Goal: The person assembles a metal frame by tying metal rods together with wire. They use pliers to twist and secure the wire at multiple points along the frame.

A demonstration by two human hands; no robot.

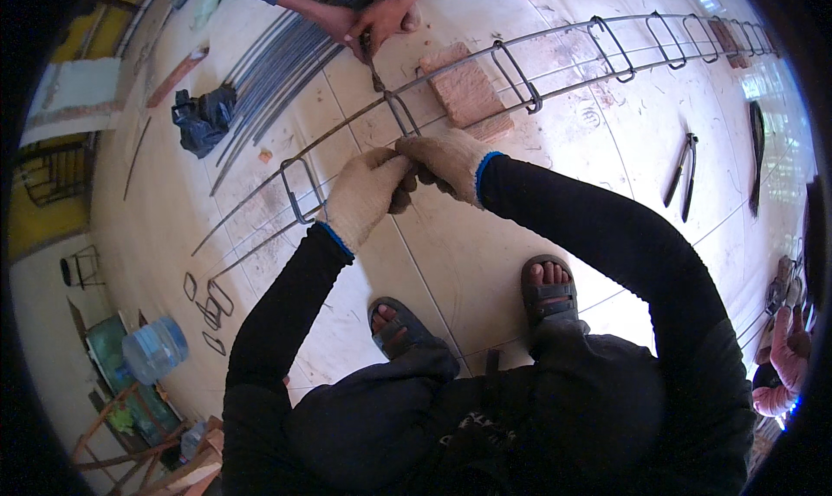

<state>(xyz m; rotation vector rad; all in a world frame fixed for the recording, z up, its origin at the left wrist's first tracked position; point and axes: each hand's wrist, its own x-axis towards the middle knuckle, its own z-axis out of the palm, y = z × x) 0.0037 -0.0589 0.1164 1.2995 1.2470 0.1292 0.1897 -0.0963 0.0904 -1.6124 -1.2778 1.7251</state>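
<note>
The rebar cage (533, 104) spans smudged tile floor (468, 245) over a brick block (464, 84), water jug (156, 350) far left — left hand (362, 194) and right hand (446, 160) meet at the cage's near side — grip hidden, can't tell.

Cool daylight seems to enter from the upper right, where small patches near the rim burn out to bluish white and a pale glare spreads over the tiled floor (728, 162), while the left side sits dimmer and warmer. The dark sleeves (598, 210) and trousers (373, 418) sink almost to black with little detail. A black fisheye border rounds the corners, the steel frame (533, 106) bends toward the rim, and outlying shapes look soft and slightly smeared.
</note>
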